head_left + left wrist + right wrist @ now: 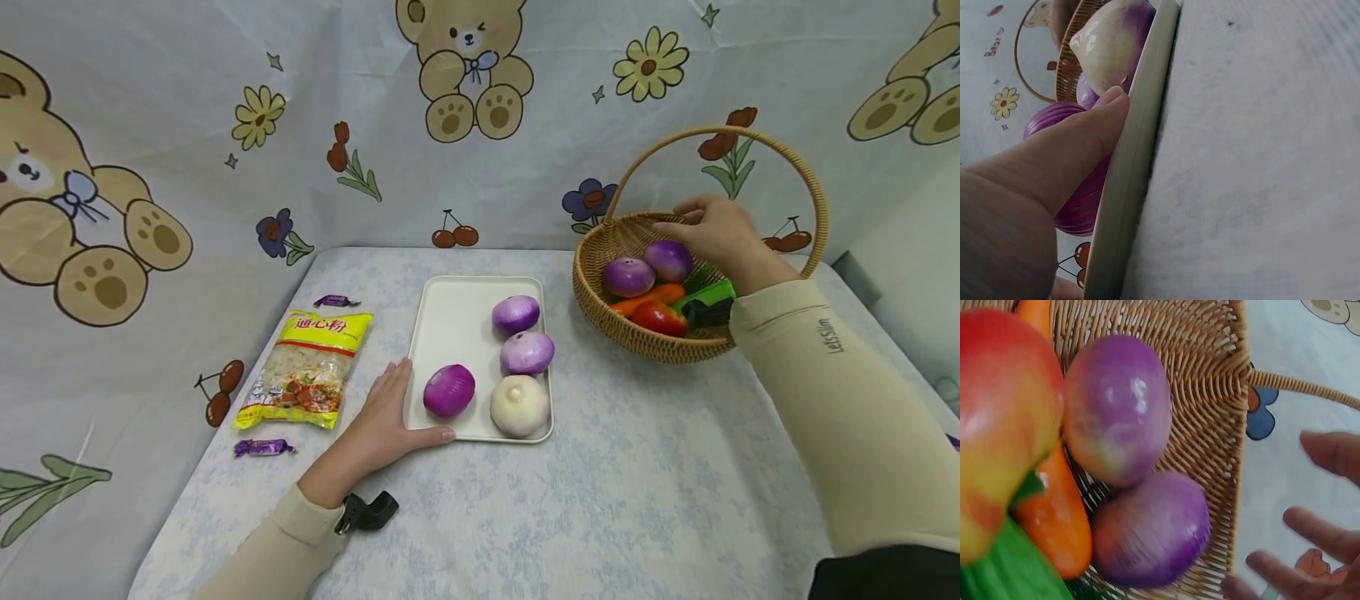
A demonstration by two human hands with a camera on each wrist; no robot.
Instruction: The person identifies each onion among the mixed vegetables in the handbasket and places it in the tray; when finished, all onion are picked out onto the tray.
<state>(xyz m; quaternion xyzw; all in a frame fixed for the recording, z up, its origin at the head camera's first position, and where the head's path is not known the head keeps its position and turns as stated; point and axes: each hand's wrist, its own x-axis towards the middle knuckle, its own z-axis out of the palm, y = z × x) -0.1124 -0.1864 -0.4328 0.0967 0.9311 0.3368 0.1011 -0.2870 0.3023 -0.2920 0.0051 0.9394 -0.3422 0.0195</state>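
My left hand [382, 421] rests at the near left corner of the white tray [465, 292], its fingers along the side and its straight thumb [1094, 128] on the near rim. On the tray lie a dark purple onion [449, 391], two lighter purple onions [515, 314] and a whitish round vegetable [520, 407] with a purple patch. Over the wicker basket [637, 337] reaches my right hand [716, 229]. Its spread fingers [1325, 540] hold nothing. Two purple onions [1119, 412] sit below it in the basket, beside a carrot [1060, 519] and a red-yellow fruit [1004, 412].
Left of the tray lies a yellow food packet [303, 367], with wrapped purple candies [262, 447] near its two ends. The basket's tall handle [813, 183] arches above the right wrist. A green vegetable [708, 296] also lies in the basket. A patterned cloth [480, 192] backs the table.
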